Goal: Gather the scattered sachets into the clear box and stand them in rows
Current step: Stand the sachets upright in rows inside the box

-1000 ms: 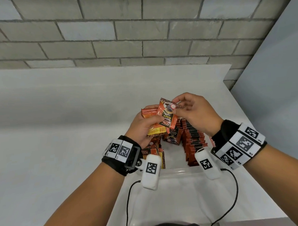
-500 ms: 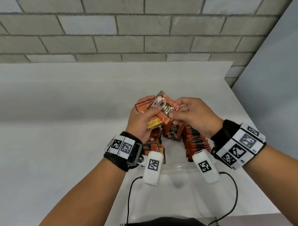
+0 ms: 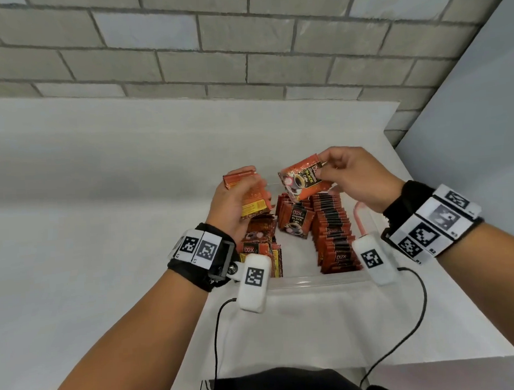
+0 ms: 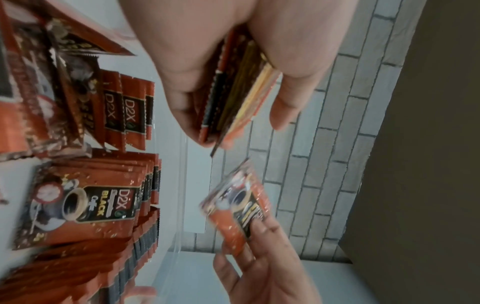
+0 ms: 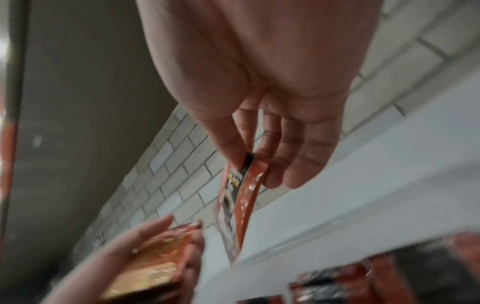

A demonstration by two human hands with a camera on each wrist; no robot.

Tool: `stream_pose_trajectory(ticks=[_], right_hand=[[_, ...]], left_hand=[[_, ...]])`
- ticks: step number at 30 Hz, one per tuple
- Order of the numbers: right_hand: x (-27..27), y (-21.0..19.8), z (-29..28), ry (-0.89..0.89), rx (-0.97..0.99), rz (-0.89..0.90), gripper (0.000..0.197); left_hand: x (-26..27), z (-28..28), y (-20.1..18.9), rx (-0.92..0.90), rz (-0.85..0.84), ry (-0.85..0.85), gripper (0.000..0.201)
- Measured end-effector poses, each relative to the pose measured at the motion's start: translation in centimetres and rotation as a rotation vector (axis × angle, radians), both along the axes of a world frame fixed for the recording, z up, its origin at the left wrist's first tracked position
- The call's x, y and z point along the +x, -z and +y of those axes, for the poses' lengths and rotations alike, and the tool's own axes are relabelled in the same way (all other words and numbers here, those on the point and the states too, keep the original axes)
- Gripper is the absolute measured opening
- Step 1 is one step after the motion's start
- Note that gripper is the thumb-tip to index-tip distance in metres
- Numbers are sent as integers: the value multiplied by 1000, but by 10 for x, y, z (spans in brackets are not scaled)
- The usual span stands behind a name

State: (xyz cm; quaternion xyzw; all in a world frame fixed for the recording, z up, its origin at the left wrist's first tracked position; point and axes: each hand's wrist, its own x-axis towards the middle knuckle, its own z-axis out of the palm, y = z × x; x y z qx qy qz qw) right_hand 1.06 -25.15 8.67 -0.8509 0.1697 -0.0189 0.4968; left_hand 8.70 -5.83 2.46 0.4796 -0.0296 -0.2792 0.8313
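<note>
While the left hand (image 3: 235, 201) grips a small stack of sachets (image 3: 251, 195) edge-on between thumb and fingers, the right hand (image 3: 355, 178) pinches a single sachet (image 3: 303, 181) by its upper corner – the two hands are apart, both hovering over the far end of the clear box (image 3: 312, 281). From the head view the single sachet sits at about 3 o'clock from the stack, tilted, printed face toward the camera. Below them the box already holds a standing row of sachets (image 3: 334, 232) along its right side, a shorter bunch (image 3: 261, 247) at the left, and one sachet (image 3: 295, 222) leaning between them. Box sits on a white table (image 3: 88, 202) – brick wall (image 3: 214, 43) at 12 o'clock.
</note>
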Motion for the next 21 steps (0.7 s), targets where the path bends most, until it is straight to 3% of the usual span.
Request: stream_pose_trajectory(ticks=[3, 6, 10, 21], right_hand=[[7, 3, -5, -158, -330, 144, 12], [13, 14, 6, -342, -522, 321, 22], [25, 28, 19, -413, -636, 398, 27], [39, 47, 29, -526, -889, 514, 16]], left_hand=[[7, 6, 2, 38, 47, -54, 8], [10, 10, 2, 52, 58, -55, 10], [11, 13, 1, 42, 66, -48, 11], [12, 19, -1, 40, 75, -26, 8]])
